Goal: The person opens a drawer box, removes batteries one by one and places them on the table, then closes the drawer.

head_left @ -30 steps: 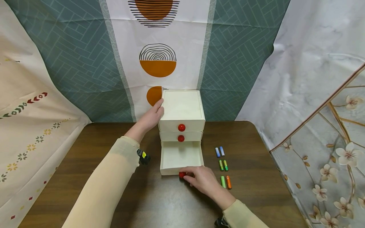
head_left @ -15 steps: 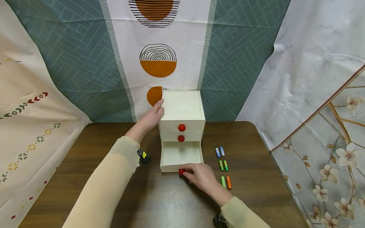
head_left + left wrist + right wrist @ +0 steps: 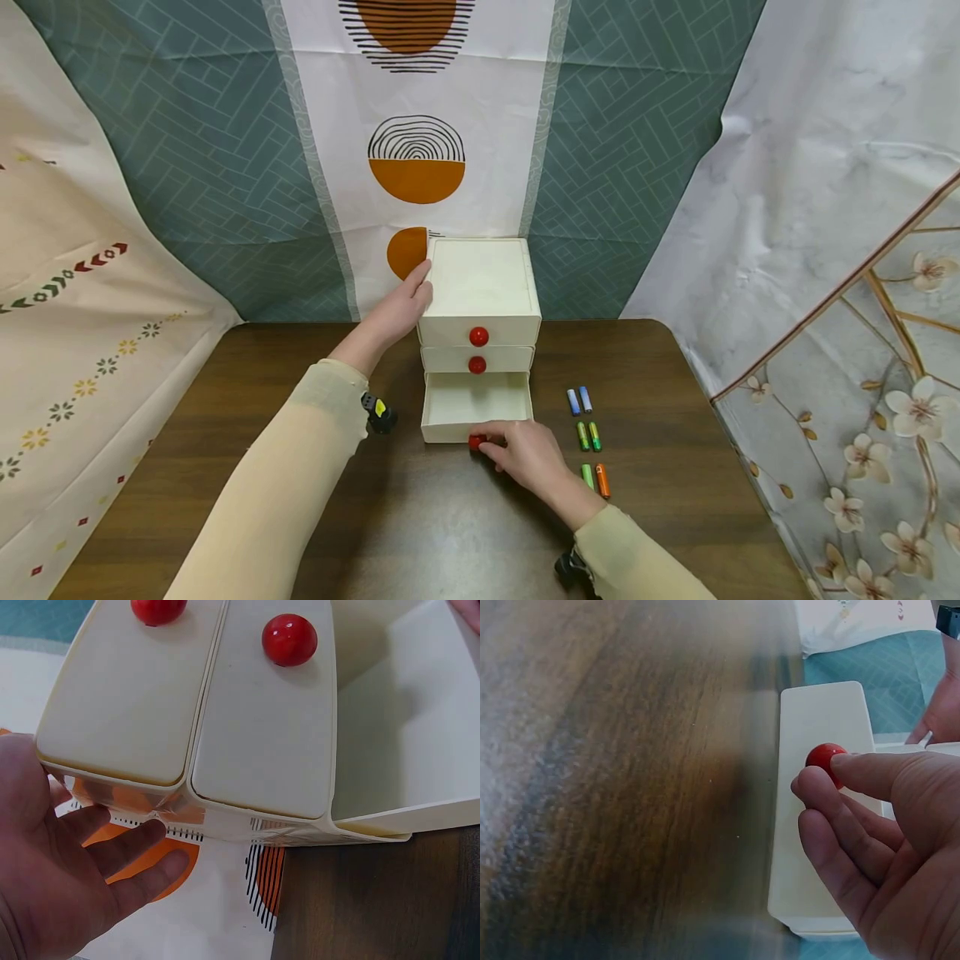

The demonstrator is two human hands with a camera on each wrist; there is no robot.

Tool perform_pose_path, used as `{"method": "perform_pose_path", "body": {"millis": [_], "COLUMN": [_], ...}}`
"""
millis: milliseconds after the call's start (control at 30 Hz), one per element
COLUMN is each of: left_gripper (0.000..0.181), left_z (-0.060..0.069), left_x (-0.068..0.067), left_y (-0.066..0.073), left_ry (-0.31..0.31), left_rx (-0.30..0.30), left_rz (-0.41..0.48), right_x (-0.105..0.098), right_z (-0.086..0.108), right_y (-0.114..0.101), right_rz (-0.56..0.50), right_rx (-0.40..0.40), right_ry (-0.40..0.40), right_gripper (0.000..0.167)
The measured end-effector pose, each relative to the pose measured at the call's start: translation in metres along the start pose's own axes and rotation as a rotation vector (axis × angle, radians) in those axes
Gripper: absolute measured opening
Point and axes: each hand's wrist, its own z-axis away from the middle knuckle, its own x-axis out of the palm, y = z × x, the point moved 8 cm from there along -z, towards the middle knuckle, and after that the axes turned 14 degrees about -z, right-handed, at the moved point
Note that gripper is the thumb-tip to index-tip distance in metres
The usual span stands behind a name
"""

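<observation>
A white drawer cabinet (image 3: 480,279) with three red-knobbed drawers stands at the back of the table. Its bottom drawer (image 3: 438,432) is pulled partway out, with a bare floor inside; the upper two are closed. My left hand (image 3: 397,312) rests against the cabinet's left side near the top, fingers extended along the wall in the left wrist view. With thumb and fingers, my right hand (image 3: 528,458) pinches the bottom drawer's red knob (image 3: 826,761). Right of the cabinet, batteries lie in pairs: blue-and-white batteries (image 3: 573,402), green batteries (image 3: 583,436), and a light green battery (image 3: 587,476) beside an orange battery (image 3: 603,481).
The brown wooden table (image 3: 652,550) carries the cabinet and batteries. A patterned cloth (image 3: 622,167) hangs directly behind the cabinet. Other cloths hang at the left and right sides of the table. The batteries lie close to my right forearm.
The bottom drawer has slid a little further in toward the cabinet, my right hand moving with its knob. My left hand stays in place, and the batteries have not moved.
</observation>
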Motion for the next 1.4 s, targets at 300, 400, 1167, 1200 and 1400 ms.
{"method": "perform_pose_path", "body": {"millis": [300,400,1167,1200,1400], "left_gripper": [0.069,0.069,0.069,0.069,0.069], "left_z": [0.000,0.000,-0.002,-0.002,-0.003], "left_x": [0.001,0.000,0.001,0.000,0.000], "left_y": [0.000,-0.001,-0.001,0.000,0.000], "left_ry": [0.001,0.003,0.007,0.006,0.000], "left_rx": [0.000,0.005,0.013,0.013,0.018], "left_rz": [-0.008,-0.007,0.002,0.005,0.009], "right_x": [-0.002,-0.002,-0.001,-0.001,0.003], "right_z": [-0.001,-0.001,0.001,0.001,0.003], "right_y": [0.000,0.000,-0.006,-0.007,-0.013], "right_rz": [-0.026,-0.033,0.019,0.031,0.183], "right_rx": [0.015,0.015,-0.012,-0.022,-0.114], "right_ry": [-0.011,-0.012,0.045,0.050,0.107], "right_gripper": [0.025,0.026,0.025,0.025,0.023]}}
